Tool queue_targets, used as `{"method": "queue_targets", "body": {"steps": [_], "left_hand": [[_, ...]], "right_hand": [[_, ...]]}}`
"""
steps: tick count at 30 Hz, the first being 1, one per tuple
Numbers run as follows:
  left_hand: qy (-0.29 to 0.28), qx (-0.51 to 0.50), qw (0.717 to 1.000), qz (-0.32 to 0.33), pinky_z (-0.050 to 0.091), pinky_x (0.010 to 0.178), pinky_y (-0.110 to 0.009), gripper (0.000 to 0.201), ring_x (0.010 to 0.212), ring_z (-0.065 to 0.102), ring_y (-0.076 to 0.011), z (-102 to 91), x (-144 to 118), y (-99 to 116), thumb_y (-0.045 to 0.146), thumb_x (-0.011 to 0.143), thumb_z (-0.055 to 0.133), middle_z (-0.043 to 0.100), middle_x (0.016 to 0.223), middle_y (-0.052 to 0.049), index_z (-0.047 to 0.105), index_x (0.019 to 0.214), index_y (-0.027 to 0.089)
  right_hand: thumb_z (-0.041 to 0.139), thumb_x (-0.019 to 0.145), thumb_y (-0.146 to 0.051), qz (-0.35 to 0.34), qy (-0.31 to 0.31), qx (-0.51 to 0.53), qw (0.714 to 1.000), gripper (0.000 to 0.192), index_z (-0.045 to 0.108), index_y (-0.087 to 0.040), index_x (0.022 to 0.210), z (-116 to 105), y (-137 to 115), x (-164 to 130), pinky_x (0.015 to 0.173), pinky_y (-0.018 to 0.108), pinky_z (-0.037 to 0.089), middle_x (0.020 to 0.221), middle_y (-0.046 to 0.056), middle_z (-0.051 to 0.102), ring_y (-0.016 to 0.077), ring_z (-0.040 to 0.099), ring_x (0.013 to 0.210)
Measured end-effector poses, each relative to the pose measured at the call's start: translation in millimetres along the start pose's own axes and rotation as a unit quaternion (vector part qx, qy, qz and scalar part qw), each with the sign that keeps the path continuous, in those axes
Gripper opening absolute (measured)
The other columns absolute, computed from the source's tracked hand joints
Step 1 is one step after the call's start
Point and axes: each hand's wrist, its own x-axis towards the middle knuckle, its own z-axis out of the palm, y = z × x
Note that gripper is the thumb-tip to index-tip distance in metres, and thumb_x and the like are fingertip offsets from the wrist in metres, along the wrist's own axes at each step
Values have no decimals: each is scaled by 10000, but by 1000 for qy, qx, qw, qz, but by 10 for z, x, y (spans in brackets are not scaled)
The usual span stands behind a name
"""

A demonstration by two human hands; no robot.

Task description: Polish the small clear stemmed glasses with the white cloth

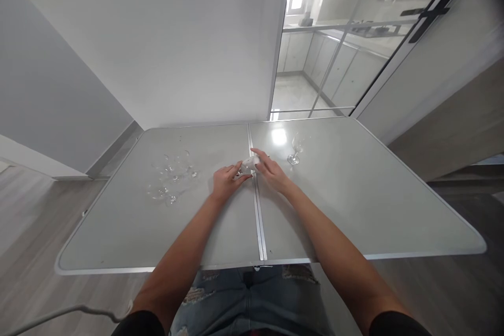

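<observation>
Over the table's middle seam, my two hands meet around a small stemmed glass (243,169) lying tilted between them. The fingers of my left hand (226,181) are closed about its left end. My right hand (272,172) presses a white, crumpled cloth or tissue (250,163) against the bowl, its fingers partly hiding it. Whether the cloth is inside or around the bowl, I cannot tell. To the right, an upright stemmed glass (294,158) stands by itself. Several clear stemmed glasses (171,173) are grouped on the left half, some apparently lying down.
The pale folding table (334,210) has a metal rim and a central metal seam (258,220). Its far edge meets a white wall (189,63). A glass-paned door (334,47) with a black handle is at the back right. A pale cable (71,311) runs at the lower left.
</observation>
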Motion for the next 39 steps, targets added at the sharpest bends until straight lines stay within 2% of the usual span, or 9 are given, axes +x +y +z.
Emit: {"method": "queue_targets", "body": {"steps": [2, 5, 10, 16, 21, 24, 28, 33, 39], "left_hand": [[9, 15, 1000, 10, 382, 593, -267, 518, 565, 615, -134, 22, -5, -19, 631, 827, 686, 717, 682, -27, 732, 1132, 214], [4, 26, 999, 29, 384, 595, -274, 518, 560, 621, -139, 44, -9, -32, 633, 827, 685, 722, 680, -34, 736, 1112, 204], [-3, 28, 999, 44, 381, 590, -268, 504, 559, 621, -134, 13, -13, -36, 630, 829, 684, 719, 673, -22, 739, 1091, 203], [0, 21, 997, 68, 382, 599, -267, 490, 558, 607, -130, -40, 0, -44, 596, 842, 691, 716, 677, -19, 727, 1138, 207], [11, 28, 999, 43, 380, 594, -276, 514, 568, 618, -146, -2, 10, -65, 620, 839, 679, 712, 671, -35, 728, 1142, 207], [4, 26, 998, 54, 389, 606, -279, 501, 575, 624, -149, 3, -4, -78, 620, 833, 686, 724, 690, -39, 732, 1125, 216], [-3, 25, 997, 67, 385, 599, -278, 480, 567, 618, -141, -22, -10, -72, 613, 833, 691, 727, 694, -33, 739, 1107, 222], [-5, 13, 998, 67, 390, 601, -273, 472, 563, 609, -133, -27, 9, -27, 605, 843, 685, 716, 675, -21, 738, 1115, 223], [29, 22, 998, 49, 388, 596, -275, 495, 548, 609, -135, 30, 12, -27, 595, 838, 698, 708, 653, -19, 720, 1152, 213]], "right_hand": [[401, 982, -638, -28, -26, -68, 997, 688, 378, -235, 1540, 21, 48, 14, 1012, 404, 408, 1201, 93, 648, 260, 576, 1095], [352, 1013, -596, -27, -44, -127, 991, 670, 347, -215, 1565, 42, 56, 35, 1014, 423, 397, 1026, 83, 691, 259, 603, 1020], [351, 1007, -620, 25, -41, -82, 995, 600, 540, -223, 1416, 57, -22, 47, 883, 369, 438, 793, 29, 631, 220, 590, 841], [272, 1019, -617, 52, 15, 110, 993, 556, 617, -218, 1198, 29, 44, 4, 769, 308, 449, 905, 34, 599, 174, 539, 789], [416, 992, -589, -14, -9, 3, 1000, 581, 456, -258, 1468, 65, 65, -1, 939, 368, 430, 1137, 77, 643, 226, 580, 987], [414, 1001, -539, -2, -26, -60, 998, 575, 454, -241, 1491, 87, 42, 20, 907, 378, 430, 989, 66, 666, 229, 579, 910], [401, 1005, -474, 54, -29, -1, 998, 470, 565, -234, 1375, 53, 33, 38, 797, 329, 433, 833, 19, 613, 191, 539, 792], [435, 980, -519, 86, 27, 152, 984, 442, 612, -208, 1240, -21, 36, 13, 668, 280, 406, 781, 0, 548, 158, 481, 697], [403, 1004, -505, -10, 32, 12, 999, 509, 524, -233, 1417, 54, 8, 4, 895, 358, 426, 1038, 66, 654, 218, 562, 920]]}}
